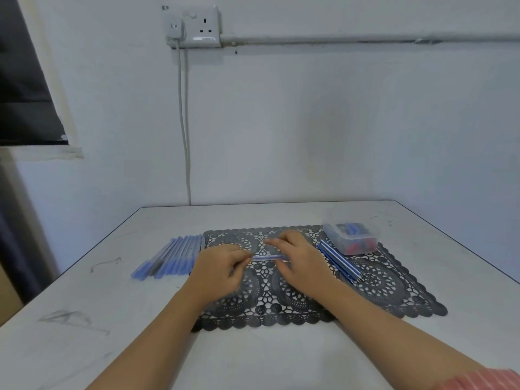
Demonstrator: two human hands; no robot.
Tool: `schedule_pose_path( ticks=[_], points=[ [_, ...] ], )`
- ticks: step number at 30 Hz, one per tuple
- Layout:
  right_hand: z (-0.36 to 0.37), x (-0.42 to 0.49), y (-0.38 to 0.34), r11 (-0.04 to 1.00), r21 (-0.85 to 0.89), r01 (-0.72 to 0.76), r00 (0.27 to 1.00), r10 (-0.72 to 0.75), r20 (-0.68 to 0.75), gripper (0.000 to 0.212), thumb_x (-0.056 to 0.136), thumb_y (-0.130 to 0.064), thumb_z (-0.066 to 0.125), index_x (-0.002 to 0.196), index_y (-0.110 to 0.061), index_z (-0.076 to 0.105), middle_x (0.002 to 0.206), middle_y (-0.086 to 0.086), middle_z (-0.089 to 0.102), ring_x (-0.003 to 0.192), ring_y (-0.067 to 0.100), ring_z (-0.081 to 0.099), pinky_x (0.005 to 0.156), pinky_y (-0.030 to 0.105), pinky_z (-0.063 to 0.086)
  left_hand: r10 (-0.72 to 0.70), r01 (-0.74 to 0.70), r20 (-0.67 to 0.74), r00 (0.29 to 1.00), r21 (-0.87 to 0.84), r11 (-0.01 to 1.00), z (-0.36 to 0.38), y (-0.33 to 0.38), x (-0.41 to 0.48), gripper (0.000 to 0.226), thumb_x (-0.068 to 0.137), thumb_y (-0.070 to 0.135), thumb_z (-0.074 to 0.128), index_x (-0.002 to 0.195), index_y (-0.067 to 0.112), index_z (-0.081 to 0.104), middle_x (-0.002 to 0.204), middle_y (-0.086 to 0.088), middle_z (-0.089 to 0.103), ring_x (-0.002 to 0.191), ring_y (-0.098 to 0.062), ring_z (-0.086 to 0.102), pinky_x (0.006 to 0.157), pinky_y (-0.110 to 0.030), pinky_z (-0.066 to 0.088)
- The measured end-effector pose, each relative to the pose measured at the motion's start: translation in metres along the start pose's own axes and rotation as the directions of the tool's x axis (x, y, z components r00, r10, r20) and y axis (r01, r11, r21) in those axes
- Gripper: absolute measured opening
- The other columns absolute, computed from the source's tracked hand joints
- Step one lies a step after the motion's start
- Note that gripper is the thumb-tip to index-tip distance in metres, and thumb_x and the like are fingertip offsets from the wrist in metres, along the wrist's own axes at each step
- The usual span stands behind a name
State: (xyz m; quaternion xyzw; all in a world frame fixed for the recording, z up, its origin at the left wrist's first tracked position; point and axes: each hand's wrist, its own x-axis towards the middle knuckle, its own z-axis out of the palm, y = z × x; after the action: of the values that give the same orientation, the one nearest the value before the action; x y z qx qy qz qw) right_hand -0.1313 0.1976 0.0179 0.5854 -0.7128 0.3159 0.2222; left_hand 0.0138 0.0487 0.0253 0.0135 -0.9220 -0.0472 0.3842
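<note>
Over the mat, left hand and right hand pinch a blue pen by its ends, fingers curled, likely assembling it; refills lie handy rightward, finished pens leftward.

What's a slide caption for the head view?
Left hand and right hand hold a blue pen over a lace mat, pen row and tub alongside.

Both hands hold pen over mat.
</note>
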Motion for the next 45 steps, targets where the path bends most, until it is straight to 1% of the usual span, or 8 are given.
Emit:
schedule_pose_path(
  ticks=[3,5,11,19,29,35,39,45],
  points=[
    [0.001,0.000,0.004,1.000,-0.027,-0.010,0.998,0.012,0.059,0.031,0.085,-0.027,0.058,0.110,-0.013,0.067,0.105,0.001,0.064,0.094,0.016,0.058,0.082,0.034,0.051,-0.016,0.017,-0.008,1.000,0.033,0.999,0.002,-0.004,0.000,0.032,0.085,0.033,0.045,0.090,0.022,0.074,0.064,0.013,0.064,0.054,-0.004,0.055,0.043,-0.023,0.046],
    [0.000,0.001,0.006,1.000,-0.025,-0.012,0.998,0.013,0.066,0.031,0.087,-0.030,0.055,0.109,-0.013,0.068,0.105,0.001,0.066,0.098,0.016,0.058,0.087,0.033,0.048,-0.033,0.034,-0.019,0.999,0.047,0.998,0.003,-0.007,0.000,0.031,0.084,0.033,0.045,0.088,0.023,0.074,0.066,0.013,0.065,0.055,-0.005,0.057,0.044,-0.022,0.046],
    [0.000,0.002,0.004,1.000,0.023,0.004,0.999,-0.005,0.040,0.026,0.085,-0.026,0.056,0.097,-0.010,0.072,0.090,0.002,0.069,0.083,0.017,0.062,0.075,0.031,0.053,-0.049,0.050,-0.027,0.998,0.050,0.997,0.004,-0.010,0.000,0.031,0.084,0.033,0.045,0.086,0.023,0.074,0.067,0.014,0.065,0.056,-0.004,0.056,0.045,-0.017,0.042],
    [0.003,0.002,0.005,0.996,0.078,-0.038,0.999,0.037,0.016,0.019,0.088,-0.011,0.057,0.103,-0.010,0.067,0.092,0.002,0.064,0.084,0.015,0.058,0.076,0.030,0.052,-0.076,0.076,-0.033,0.997,0.023,0.997,0.005,-0.011,0.000,0.034,0.085,0.034,0.043,0.088,0.021,0.074,0.070,0.014,0.067,0.059,-0.003,0.058,0.048,-0.023,0.049],
    [-0.005,0.003,0.003,0.998,-0.030,0.061,0.996,-0.059,0.073,0.018,0.085,-0.005,0.057,0.100,-0.008,0.067,0.090,0.004,0.066,0.080,0.016,0.060,0.072,0.028,0.053,-0.093,0.093,-0.014,0.996,0.032,0.995,0.004,-0.009,-0.001,0.037,0.085,0.037,0.041,0.088,0.022,0.074,0.071,0.014,0.067,0.061,-0.004,0.058,0.050,-0.020,0.046],
    [-0.006,0.002,0.004,0.997,-0.035,0.071,0.989,-0.066,0.134,0.033,0.091,-0.024,0.037,0.102,-0.009,0.065,0.087,0.003,0.063,0.078,0.015,0.057,0.066,0.027,0.051,-0.121,0.121,-0.003,0.993,0.001,0.993,0.005,-0.010,-0.003,0.040,0.085,0.039,0.039,0.090,0.022,0.074,0.073,0.013,0.068,0.063,-0.004,0.059,0.052,-0.023,0.048],
    [-0.008,0.002,0.008,0.997,-0.029,0.074,0.987,-0.069,0.145,0.024,0.091,-0.017,0.050,0.105,-0.010,0.067,0.082,0.003,0.065,0.071,0.016,0.057,0.061,0.023,0.041,-0.138,0.138,0.016,0.990,-0.021,0.990,0.004,-0.010,-0.003,0.042,0.084,0.041,0.037,0.090,0.022,0.074,0.074,0.012,0.068,0.063,-0.005,0.058,0.054,-0.026,0.049],
    [-0.008,0.002,0.010,1.000,-0.022,0.009,0.982,-0.005,0.191,0.027,0.096,-0.021,0.047,0.117,-0.015,0.063,0.096,0.002,0.064,0.084,0.015,0.057,0.068,0.023,0.041,-0.155,0.156,0.033,0.987,-0.032,0.987,0.004,-0.009,-0.003,0.044,0.084,0.043,0.035,0.091,0.023,0.073,0.074,0.013,0.068,0.063,-0.003,0.056,0.055,-0.014,0.040]
  ],
)
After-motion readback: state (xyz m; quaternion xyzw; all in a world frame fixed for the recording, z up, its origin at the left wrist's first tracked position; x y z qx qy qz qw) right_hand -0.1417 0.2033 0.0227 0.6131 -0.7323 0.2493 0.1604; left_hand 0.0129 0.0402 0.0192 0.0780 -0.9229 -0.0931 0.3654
